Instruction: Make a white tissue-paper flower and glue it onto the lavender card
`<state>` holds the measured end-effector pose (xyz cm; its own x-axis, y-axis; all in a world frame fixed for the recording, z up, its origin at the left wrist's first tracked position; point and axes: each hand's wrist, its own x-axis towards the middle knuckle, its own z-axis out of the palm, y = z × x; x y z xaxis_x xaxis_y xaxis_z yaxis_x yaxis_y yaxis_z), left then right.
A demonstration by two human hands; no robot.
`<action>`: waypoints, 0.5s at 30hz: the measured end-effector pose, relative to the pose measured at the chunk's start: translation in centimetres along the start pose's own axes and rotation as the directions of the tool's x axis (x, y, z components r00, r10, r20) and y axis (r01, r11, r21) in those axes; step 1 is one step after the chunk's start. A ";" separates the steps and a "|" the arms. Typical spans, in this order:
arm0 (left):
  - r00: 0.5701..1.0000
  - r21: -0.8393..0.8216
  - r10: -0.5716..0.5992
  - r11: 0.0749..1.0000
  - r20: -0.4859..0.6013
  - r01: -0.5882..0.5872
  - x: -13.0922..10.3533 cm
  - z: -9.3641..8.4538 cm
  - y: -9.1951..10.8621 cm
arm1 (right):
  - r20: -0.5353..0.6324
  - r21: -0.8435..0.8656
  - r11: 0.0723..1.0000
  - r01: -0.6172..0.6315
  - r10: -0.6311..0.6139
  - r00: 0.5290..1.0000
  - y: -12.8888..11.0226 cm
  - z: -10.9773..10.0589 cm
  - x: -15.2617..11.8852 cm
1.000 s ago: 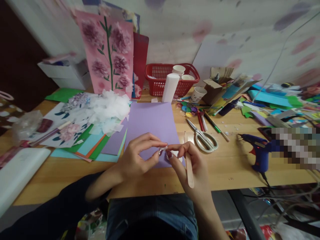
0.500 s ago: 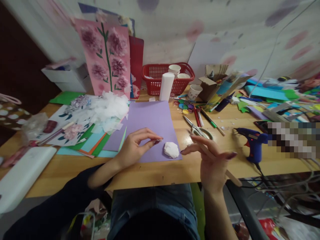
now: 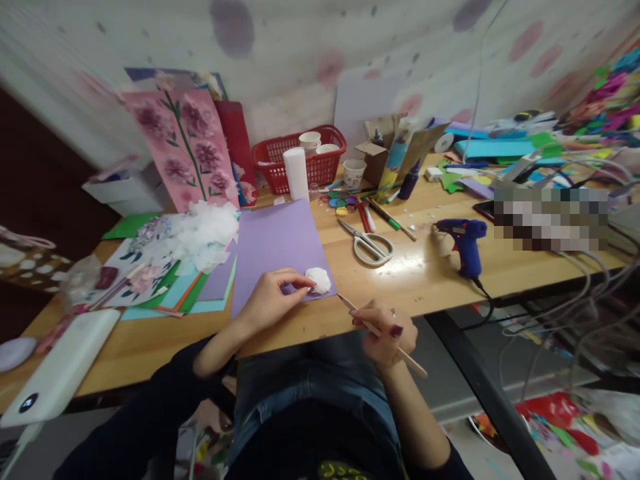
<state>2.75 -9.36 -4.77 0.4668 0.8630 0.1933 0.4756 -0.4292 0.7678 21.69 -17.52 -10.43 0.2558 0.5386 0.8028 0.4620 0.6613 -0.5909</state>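
Observation:
A white lump (image 3: 319,281) lies near the front right corner of the purple sheet (image 3: 280,240). My left hand (image 3: 273,297) rests over the sheet with thumb and fingertips pinched together at the lump's left edge; whatever is between them is too small to name. To the right, past the sheet's corner, my right hand (image 3: 385,330) is closed around a thin wooden stick (image 3: 413,363), whose dark tip points toward the lump without touching it.
Scissors (image 3: 367,243) lie behind my right hand, with a blue glue gun (image 3: 465,243) farther right. Markers, a paper cup (image 3: 354,173) and a red basket (image 3: 330,160) stand behind. White tissue (image 3: 207,230) and coloured papers lie left.
The view has shifted. My left fingertips have come to the lump's edge. My right hand has moved nearer the table's front edge and its fingers have closed round the stick.

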 end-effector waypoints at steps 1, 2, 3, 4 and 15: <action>1.000 0.012 -0.002 1.000 -0.009 0.002 -0.1 0.1 0.0 | 0.006 0.007 1.000 0.030 -0.030 1.000 0.0 0.1 0.0; 1.000 0.021 -0.001 1.000 -0.024 0.001 -0.3 0.3 0.0 | 0.008 0.018 0.998 0.056 -0.057 0.998 0.0 0.2 0.0; 0.999 0.030 0.004 1.000 -0.038 -0.003 -0.5 0.5 -0.1 | 0.012 0.023 0.996 0.090 -0.091 0.996 0.1 0.3 0.0; 0.998 0.038 0.012 0.999 -0.054 -0.010 -0.7 0.7 -0.2 | 0.019 0.024 0.992 0.128 -0.128 0.992 0.2 0.4 0.0; 0.832 0.420 0.551 0.771 -0.064 -0.478 -1.9 2.1 -0.8 | 0.103 -0.118 0.961 0.251 -0.240 0.965 2.0 0.7 -2.3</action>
<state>3.04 -11.24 -7.06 0.6024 0.4986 0.6233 0.4570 -0.8557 0.2429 21.40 -17.05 -13.53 0.0486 0.4149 0.9086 0.6081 0.7094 -0.3564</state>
